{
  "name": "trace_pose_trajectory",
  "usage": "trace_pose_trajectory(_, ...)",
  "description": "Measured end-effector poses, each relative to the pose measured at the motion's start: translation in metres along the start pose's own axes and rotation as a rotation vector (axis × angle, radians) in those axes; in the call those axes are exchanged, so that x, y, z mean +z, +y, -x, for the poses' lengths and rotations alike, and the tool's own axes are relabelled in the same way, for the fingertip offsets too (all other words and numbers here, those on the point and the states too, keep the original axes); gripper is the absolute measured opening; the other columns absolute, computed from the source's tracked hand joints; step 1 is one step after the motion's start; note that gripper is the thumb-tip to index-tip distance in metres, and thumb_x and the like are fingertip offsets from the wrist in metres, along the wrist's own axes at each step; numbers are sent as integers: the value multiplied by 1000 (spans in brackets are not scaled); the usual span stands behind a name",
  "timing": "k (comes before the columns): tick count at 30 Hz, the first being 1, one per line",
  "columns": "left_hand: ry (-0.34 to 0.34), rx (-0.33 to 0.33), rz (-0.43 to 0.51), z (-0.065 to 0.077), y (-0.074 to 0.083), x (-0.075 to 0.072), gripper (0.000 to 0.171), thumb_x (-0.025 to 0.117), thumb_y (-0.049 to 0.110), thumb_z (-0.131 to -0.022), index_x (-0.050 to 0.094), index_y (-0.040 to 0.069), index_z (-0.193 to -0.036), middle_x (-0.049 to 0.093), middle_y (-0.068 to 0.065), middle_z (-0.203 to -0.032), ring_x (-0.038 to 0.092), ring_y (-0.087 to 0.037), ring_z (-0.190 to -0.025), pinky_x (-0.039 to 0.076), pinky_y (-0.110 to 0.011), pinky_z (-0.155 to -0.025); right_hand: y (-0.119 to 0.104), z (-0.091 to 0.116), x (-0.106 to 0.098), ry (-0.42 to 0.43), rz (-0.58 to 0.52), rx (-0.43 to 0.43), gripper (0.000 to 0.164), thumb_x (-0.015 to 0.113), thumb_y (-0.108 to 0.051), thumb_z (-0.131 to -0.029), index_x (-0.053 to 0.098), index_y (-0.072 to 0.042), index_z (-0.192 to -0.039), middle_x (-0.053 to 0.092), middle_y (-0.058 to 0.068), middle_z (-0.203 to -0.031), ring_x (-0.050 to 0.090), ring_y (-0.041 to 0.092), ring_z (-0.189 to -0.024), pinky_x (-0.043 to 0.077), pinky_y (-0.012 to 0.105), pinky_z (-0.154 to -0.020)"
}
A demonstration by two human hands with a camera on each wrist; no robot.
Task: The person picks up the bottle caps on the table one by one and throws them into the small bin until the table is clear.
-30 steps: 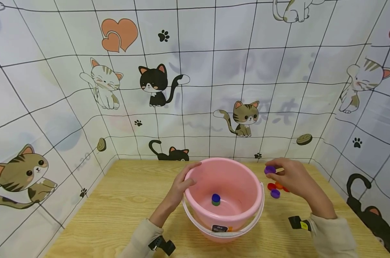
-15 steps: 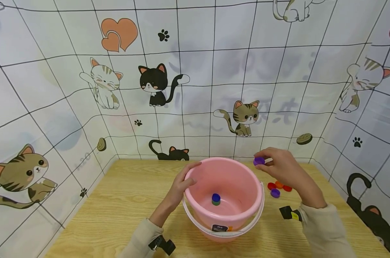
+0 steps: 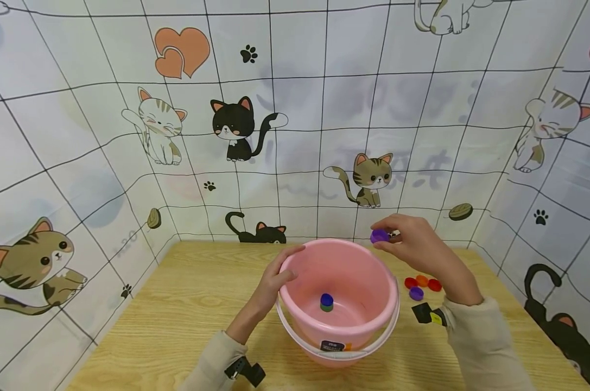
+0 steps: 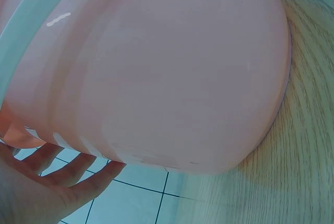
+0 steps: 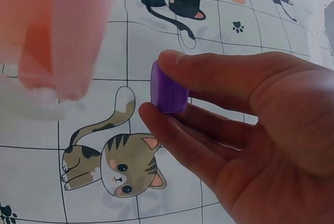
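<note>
Pink bucket (image 3: 363, 282) is standing upright, mouth up, to the left and near side of the purple cap (image 3: 379, 235); cap is hovering off the far right rim, not over the mouth. Right hand (image 3: 414, 244) is pinching it between thumb and fingers, gap only cap-wide. Left hand (image 3: 270, 283) is gripping the left rim. Loose caps (image 3: 416, 293) are sitting on the table (image 3: 192, 315), right of the bucket

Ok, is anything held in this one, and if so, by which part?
Yes: the right grip pinches a purple cap by opposite sides of its edge, and the left grip holds the pink bucket by its rim.
</note>
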State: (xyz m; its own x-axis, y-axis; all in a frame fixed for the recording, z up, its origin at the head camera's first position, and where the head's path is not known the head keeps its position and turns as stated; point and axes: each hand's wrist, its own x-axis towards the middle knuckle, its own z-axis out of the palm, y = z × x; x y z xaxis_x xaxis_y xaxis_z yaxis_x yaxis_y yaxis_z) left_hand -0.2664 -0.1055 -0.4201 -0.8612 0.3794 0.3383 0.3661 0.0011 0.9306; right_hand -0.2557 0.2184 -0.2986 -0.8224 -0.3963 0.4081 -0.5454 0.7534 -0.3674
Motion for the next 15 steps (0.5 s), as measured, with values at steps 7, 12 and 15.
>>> trace_pose_trajectory(7,0,2,1,0,-1,1,62,50,19,-92,47,16,-154,47,-18,-155,56,-42,-129,56,-50,-98,-9,-6,-1,0,1,-20,33,79,-9,-89,72,-1,-120,74,16,-114,76,31,-97,64,39,-78)
trace_pose_trajectory(12,2,8,-4,-1,-1,1,61,49,17,-92,47,15,-153,47,-18,-155,56,-41,-129,56,-49,-99,-17,-10,-2,-19,-19,-38,33,78,-11,-90,71,-1,-122,74,17,-115,76,32,-98,64,40,-79)
trace_pose_trajectory(15,4,12,-7,-1,0,2,61,48,16,-92,47,14,-153,47,-18,-155,55,-42,-129,55,-51,-99,-20,-13,-3,-19,-27,-63,33,78,-10,-90,72,0,-121,74,16,-114,75,32,-100,64,40,-80)
